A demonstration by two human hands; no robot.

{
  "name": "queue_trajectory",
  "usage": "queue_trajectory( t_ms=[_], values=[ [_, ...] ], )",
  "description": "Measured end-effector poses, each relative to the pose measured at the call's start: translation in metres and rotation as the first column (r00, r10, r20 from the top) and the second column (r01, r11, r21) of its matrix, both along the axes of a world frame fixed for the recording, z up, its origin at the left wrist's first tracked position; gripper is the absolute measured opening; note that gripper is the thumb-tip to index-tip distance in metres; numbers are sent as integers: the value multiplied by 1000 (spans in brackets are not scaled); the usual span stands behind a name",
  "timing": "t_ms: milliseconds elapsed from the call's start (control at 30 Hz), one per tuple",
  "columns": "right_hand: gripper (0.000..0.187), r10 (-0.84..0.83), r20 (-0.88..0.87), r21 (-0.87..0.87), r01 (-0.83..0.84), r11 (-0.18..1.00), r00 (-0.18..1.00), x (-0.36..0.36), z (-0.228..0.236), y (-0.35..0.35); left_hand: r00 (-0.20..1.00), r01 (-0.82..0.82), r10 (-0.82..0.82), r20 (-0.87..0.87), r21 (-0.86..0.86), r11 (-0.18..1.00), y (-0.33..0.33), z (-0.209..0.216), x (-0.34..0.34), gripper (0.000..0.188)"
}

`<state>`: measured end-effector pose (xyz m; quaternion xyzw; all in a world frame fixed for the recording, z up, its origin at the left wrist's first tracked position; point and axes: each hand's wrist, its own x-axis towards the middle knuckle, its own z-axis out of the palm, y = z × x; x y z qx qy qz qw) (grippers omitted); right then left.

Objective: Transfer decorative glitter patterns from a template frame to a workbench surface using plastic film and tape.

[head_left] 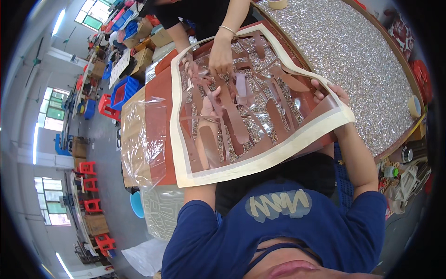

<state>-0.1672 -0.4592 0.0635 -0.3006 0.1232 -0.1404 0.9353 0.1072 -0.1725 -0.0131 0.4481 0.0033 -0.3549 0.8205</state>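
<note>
A clear film sheet with a cream tape border [174, 116] spans the space in front of me, tilted and slightly bowed. Long rounded shapes and thin strips show across it, with glittering material visible between them. My right hand [331, 91] grips its right edge, fingers curled around the border. Beneath the film, my left hand [212, 105] shows through near the middle, fingers apart, and the forearm passes under the near border. Opposite me, a co-worker's hand [221, 58] with a bracelet reaches down onto the sheet. That person's other hand [189, 66] is at the far left border.
Under the sheet lies a reddish-brown board [158, 88], with crumpled clear plastic [146, 144] at its left. A large glittery silver surface [344, 51] fills the right, with a tape roll [414, 107] on its edge. Blue crates [125, 92] and red stools [88, 168] stand further left.
</note>
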Motion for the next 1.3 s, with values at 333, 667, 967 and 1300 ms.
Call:
queue_trajectory(
  t_ms=[333,667,967,1300],
  values=[
    [42,245,156,-12,-246,969,957,-5,-7,-17,989,-11,124,85,-783,622,-48,-44,-16,59],
    [56,375,-118,-73,-385,920,920,-2,-11,-11,789,-531,336,-514,-296,794,-98,-8,12,28],
    [46,376,-228,42,-377,925,898,9,-34,-18,907,-228,179,-382,-88,970,-89,-5,23,17],
    [39,153,-44,-14,-153,988,987,13,-40,-27,978,-84,27,-208,-267,960,-114,-41,29,10]
  ],
)
